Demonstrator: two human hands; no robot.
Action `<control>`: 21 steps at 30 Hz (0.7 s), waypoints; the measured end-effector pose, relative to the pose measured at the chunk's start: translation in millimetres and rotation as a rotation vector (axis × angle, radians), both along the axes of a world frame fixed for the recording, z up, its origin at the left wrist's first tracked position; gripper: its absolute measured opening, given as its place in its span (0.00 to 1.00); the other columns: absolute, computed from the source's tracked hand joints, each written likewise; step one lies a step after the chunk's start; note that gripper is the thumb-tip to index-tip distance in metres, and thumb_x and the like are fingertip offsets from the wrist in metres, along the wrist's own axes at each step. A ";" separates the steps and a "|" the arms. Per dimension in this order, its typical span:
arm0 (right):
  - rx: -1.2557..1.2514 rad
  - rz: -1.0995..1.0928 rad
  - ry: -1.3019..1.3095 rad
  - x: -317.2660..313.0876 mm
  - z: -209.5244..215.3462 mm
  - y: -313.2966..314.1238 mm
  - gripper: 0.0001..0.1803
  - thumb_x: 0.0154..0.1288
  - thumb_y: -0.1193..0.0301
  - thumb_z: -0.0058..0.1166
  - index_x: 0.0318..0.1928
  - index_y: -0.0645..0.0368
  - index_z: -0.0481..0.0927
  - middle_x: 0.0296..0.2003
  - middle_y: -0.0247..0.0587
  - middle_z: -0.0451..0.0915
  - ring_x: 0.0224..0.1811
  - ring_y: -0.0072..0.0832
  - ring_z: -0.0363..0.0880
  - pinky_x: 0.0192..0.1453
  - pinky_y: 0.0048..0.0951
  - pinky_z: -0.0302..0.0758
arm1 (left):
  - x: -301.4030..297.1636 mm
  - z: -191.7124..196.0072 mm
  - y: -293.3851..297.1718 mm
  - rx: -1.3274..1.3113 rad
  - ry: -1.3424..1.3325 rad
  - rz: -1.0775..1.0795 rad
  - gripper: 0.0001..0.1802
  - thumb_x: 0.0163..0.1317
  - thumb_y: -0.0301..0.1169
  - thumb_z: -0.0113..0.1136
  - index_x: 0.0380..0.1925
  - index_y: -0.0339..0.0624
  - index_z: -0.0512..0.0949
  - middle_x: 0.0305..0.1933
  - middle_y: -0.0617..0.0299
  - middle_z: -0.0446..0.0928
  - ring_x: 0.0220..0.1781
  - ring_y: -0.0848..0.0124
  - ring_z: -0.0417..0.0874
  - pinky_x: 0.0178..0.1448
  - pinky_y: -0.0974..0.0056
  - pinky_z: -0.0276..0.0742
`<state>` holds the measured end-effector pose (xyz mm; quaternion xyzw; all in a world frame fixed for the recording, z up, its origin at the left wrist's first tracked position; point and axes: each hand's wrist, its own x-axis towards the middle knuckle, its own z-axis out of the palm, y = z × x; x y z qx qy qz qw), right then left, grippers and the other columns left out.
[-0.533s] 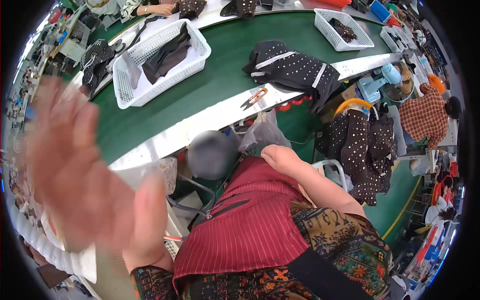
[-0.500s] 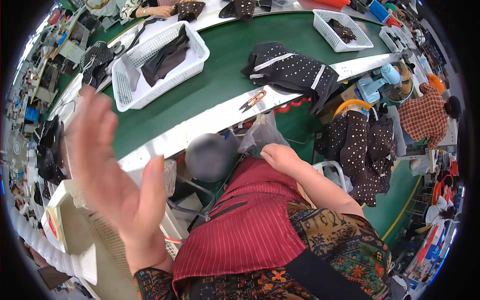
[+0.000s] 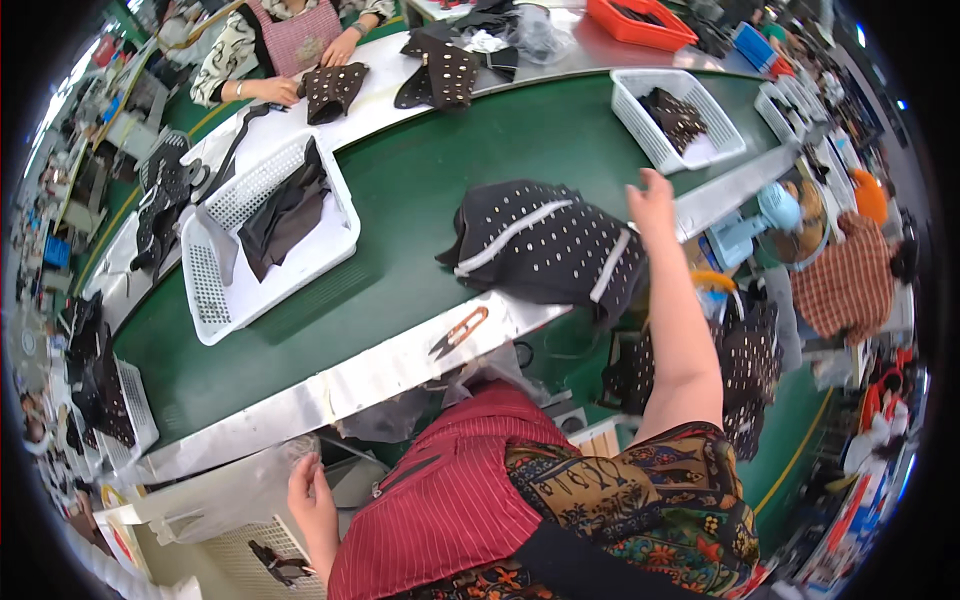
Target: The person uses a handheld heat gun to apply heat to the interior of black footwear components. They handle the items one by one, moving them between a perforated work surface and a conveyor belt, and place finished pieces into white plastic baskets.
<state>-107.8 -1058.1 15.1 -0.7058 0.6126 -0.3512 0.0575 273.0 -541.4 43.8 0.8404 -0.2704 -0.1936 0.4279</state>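
Cloth [image 3: 530, 250] beside outstretched right hand [image 3: 652, 205]

Lying rumpled on the green counter [image 3: 400, 290], black with pale dots, at one o'clock from the red apron [image 3: 440, 500], apparently overhanging the metal edge [image 3: 370, 380] toward five o'clock.

Right hand: between two and three o'clock of the cloth, loosely curled, fingers partly open, apparently without hold of anything. Cannot tell of any contact, with forearm and cloth overlapping in view. Left hand [image 3: 315, 505]: low at seven o'clock, half open, fingers bent, no object visible in it; near clear plastic film [image 3: 220, 495].

For a clean grasp, best open thumb and fingers wider and gather several layers near the pale strips [image 3: 612, 265]; probably prone to slipping if pinched by one layer only. Support the overhang with the left hand. Lift rather than drag, keeping folds off the orange-handled snips [image 3: 460, 333] at seven o'clock. Mind the white basket [image 3: 640, 130] near twelve o'clock from the right hand; avoid knocking its rim.
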 end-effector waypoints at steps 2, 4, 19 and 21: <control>-0.025 -0.142 0.200 -36.1 -8.4 -52.0 0.25 0.53 0.68 0.57 0.50 0.67 0.71 0.49 0.59 0.72 0.52 0.51 0.72 0.56 0.42 0.70 | -10.4 -2.7 -21.0 0.036 -0.017 0.020 0.14 0.59 0.20 0.53 0.46 0.35 0.76 0.44 0.55 0.78 0.45 0.68 0.80 0.50 0.65 0.74; 0.238 -0.232 0.207 -39.5 9.6 -85.6 0.26 0.52 0.69 0.56 0.51 0.67 0.70 0.52 0.59 0.71 0.56 0.49 0.70 0.58 0.44 0.68 | -16.1 -2.0 -51.0 0.091 -0.052 0.034 0.13 0.59 0.20 0.53 0.45 0.36 0.77 0.43 0.56 0.79 0.43 0.68 0.80 0.49 0.65 0.74; 0.232 0.036 0.410 4.1 -30.8 -148.2 0.15 0.61 0.71 0.46 0.48 0.61 0.71 0.45 0.58 0.75 0.46 0.55 0.75 0.49 0.49 0.71 | -33.2 0.1 -177.9 0.176 0.080 -0.065 0.16 0.59 0.22 0.56 0.48 0.41 0.76 0.43 0.55 0.78 0.40 0.68 0.81 0.46 0.66 0.75; 0.216 0.096 0.376 38.3 -26.6 -123.4 0.15 0.61 0.69 0.47 0.47 0.62 0.71 0.44 0.57 0.74 0.45 0.54 0.74 0.49 0.48 0.71 | -31.4 -9.0 -195.5 0.142 0.091 -0.150 0.16 0.59 0.22 0.56 0.49 0.41 0.75 0.44 0.55 0.78 0.41 0.68 0.81 0.46 0.66 0.75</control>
